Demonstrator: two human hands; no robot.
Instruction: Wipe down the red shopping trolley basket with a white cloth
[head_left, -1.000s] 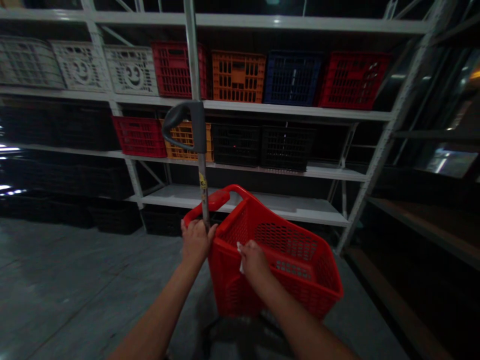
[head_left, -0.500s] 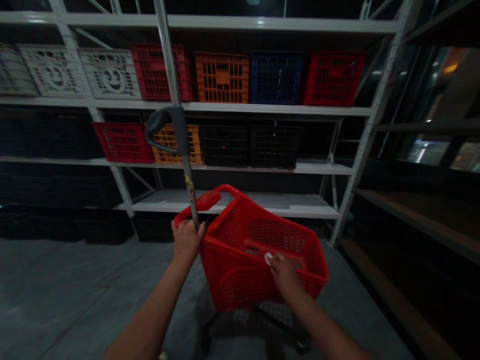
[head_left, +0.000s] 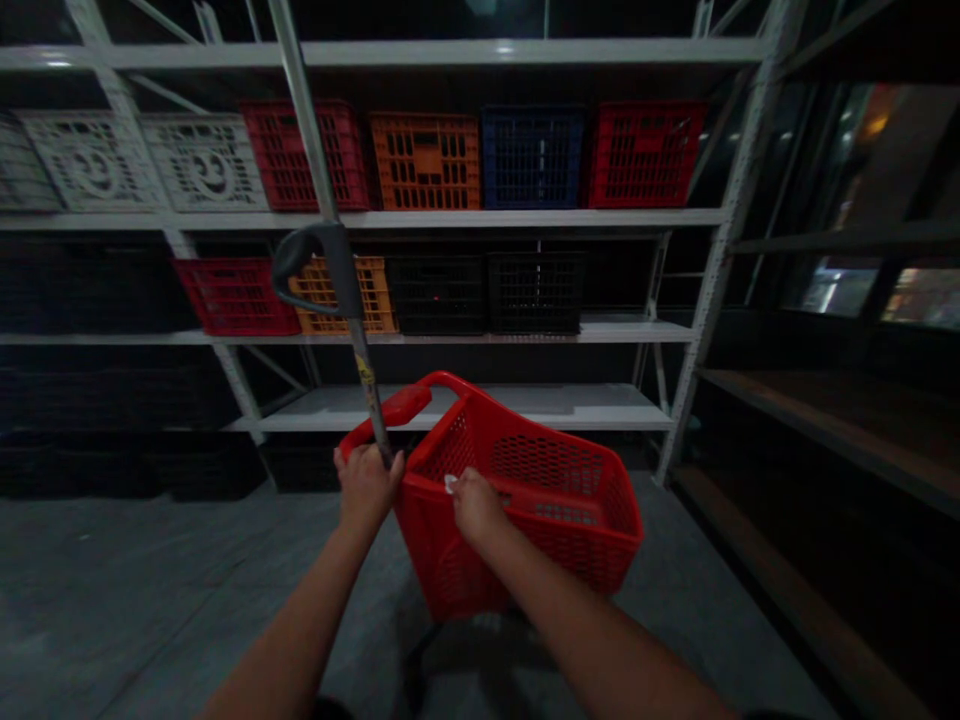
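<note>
A red plastic shopping cart (head_left: pixel 442 565) with perforated walls stands in front of me, its basket tilted down toward the right. My left hand (head_left: pixel 366 492) is wrapped round the left end of the cart's red handle (head_left: pixel 405 404), beside the foot of a metal pole (head_left: pixel 306 125). The pole rises steeply and carries a dark grey loop grip (head_left: pixel 345 270). Pinched in my right hand (head_left: pixel 478 508) is a small white wad (head_left: pixel 451 483), perhaps tissue or cloth, at the near top rim of the basket. Most of the wad is hidden by the fingers.
Behind the cart runs a white metal rack (head_left: pixel 525 218) with crates, among them an orange crate (head_left: pixel 426 165), a blue crate (head_left: pixel 531 158) and black crates (head_left: pixel 536 292). Dark shelving (head_left: pixel 810 410) stands close on the right. Grey floor (head_left: pixel 150 590) lies at the left.
My right hand has moved left along the near rim with the white wad, toward the handle end. My left hand keeps its hold on the handle. The view has shifted slightly.
</note>
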